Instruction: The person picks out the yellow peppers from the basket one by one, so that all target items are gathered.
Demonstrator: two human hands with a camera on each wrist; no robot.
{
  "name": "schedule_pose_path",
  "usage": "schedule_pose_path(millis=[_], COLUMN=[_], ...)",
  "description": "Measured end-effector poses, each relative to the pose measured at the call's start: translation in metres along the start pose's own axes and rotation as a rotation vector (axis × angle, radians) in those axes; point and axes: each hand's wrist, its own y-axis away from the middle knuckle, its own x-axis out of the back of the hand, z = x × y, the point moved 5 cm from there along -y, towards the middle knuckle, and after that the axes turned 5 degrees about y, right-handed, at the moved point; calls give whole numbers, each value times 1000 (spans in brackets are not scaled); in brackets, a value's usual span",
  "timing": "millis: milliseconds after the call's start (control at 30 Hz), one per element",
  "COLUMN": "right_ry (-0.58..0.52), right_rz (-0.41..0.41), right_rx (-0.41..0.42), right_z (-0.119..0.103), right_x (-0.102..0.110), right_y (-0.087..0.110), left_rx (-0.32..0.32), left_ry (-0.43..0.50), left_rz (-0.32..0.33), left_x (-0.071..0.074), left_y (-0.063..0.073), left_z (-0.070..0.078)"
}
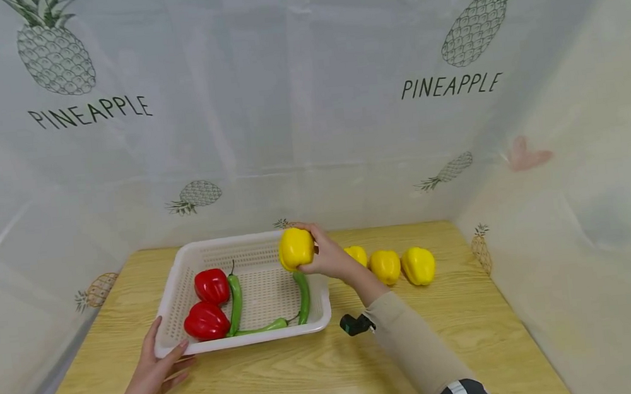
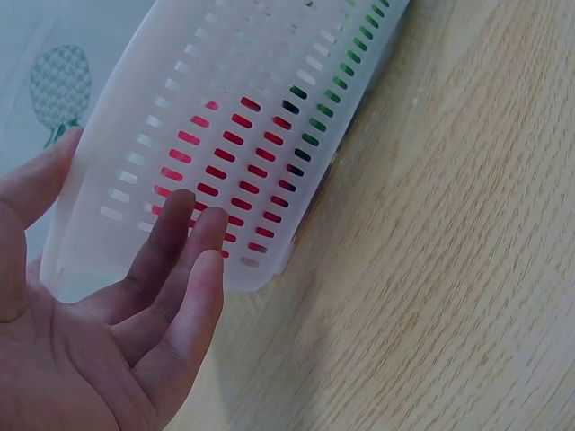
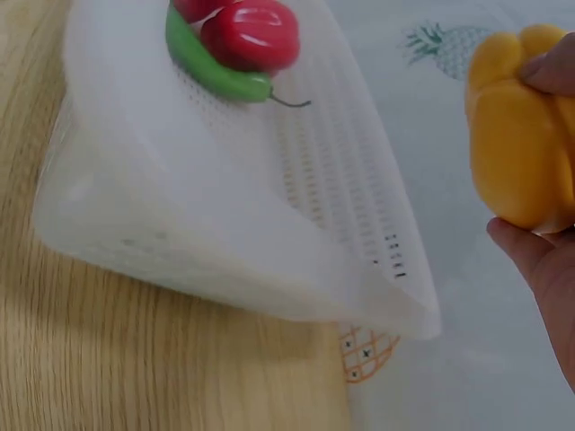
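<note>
In the head view my right hand (image 1: 329, 256) grips a yellow bell pepper (image 1: 296, 248) above the right side of a white plastic basket (image 1: 244, 342). Thumb and fingers clasp the same yellow bell pepper (image 3: 517, 144) in the right wrist view. My left hand (image 1: 152, 371) holds the basket's near left corner, thumb at the left side and fingers along the front. The left wrist view shows its fingers (image 2: 180, 269) against the slotted wall. Inside the basket lie two red bell peppers (image 1: 206, 321) and several green chili peppers (image 1: 236, 303).
Three more yellow bell peppers (image 1: 419, 266) stand on the wooden table (image 1: 287, 377) right of the basket, one partly behind my right forearm. A pineapple-print plastic sheet (image 1: 283, 98) hangs behind the table and along its sides.
</note>
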Motion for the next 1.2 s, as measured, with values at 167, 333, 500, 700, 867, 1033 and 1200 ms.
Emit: schedule_pose_path(millis=[167,333,500,700,867,1033,1200], right_ry=[45,136,116,119,125,116,146], right_rz=[-25,9,4,3,7,17,49], right_rx=[25,83,48,-2,-2,-33,-54], right_z=[-3,-5,-3,5,13,26,38], right_x=[15,30,43,58,69,80,91], right_y=[16,32,50,74,91,108,120], left_rx=[2,10,11,13,21,22,23], left_ry=[9,11,10,-8,-14,-17,-16], left_rz=[-10,-11,-15,-21,-19,-18,-18], left_x=[0,2,2,1,0,-1,-1], left_y=[-1,-1,-1,-3,-4,-5,-5], left_z=[0,0,1,1,0,1,1])
